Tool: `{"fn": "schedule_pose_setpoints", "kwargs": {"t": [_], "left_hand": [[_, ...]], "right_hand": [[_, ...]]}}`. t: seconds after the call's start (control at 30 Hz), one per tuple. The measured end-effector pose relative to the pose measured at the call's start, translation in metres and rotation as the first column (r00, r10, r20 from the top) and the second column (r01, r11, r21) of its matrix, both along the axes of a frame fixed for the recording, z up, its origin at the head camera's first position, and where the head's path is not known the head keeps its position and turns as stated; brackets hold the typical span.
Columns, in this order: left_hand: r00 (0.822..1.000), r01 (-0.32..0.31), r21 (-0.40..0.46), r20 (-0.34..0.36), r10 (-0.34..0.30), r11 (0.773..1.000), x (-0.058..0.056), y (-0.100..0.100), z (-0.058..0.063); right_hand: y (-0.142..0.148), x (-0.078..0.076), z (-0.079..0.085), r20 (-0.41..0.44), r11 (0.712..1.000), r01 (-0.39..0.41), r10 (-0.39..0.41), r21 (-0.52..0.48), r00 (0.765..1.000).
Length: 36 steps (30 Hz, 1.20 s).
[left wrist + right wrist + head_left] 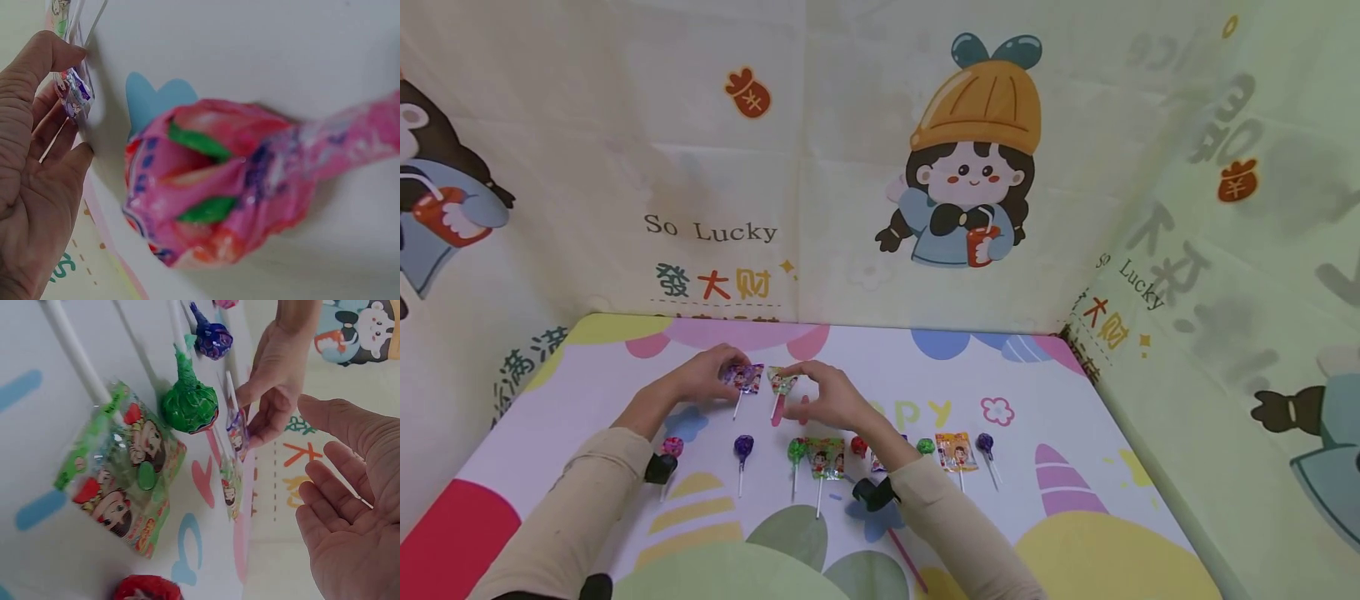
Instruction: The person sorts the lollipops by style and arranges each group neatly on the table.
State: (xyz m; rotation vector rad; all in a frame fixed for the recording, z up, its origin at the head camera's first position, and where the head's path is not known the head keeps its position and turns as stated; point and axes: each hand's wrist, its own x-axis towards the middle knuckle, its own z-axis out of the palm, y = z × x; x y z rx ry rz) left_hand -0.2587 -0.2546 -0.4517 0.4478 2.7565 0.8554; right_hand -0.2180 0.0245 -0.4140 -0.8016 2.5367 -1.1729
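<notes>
At the back left of the table, my left hand pinches a flat purple-wrapped lollipop between thumb and fingers. Its white stick points toward me. Just right of it lies a lollipop in a flat green-and-clear wrapper. My right hand hovers beside that one, thumb and fingers spread apart. The right wrist view shows this hand holding nothing, a gap between it and the green-wrapped lollipop. In the left wrist view, the purple wrapper sits between thumb and fingertips.
Nearer me runs a row of lollipops: a pink one, a dark purple one, a round green one, a flat green-wrapped one, an orange-wrapped one and several others. Printed cloth walls the table's back and sides.
</notes>
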Motion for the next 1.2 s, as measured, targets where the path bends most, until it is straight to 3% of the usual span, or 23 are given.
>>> {"fn": "schedule_pose_setpoints", "kwargs": {"t": [0.33,0.6,1.2], "left_hand": [[1.0,-0.001,0.009,-0.007,0.001,1.0,0.002,-0.001,-0.002],[1.0,-0.004,0.008,-0.01,0.004,1.0,0.003,0.001,0.0],[1.0,-0.005,-0.005,-0.019,0.005,1.0,0.002,0.002,-0.005]], "right_hand": [[0.016,0.015,-0.001,-0.005,0.998,-0.028,0.028,-0.056,1.0],[0.026,0.027,-0.005,0.019,0.999,-0.015,0.016,-0.042,1.0],[0.046,0.045,-0.015,-0.032,0.992,-0.083,0.08,-0.094,0.996]]}}
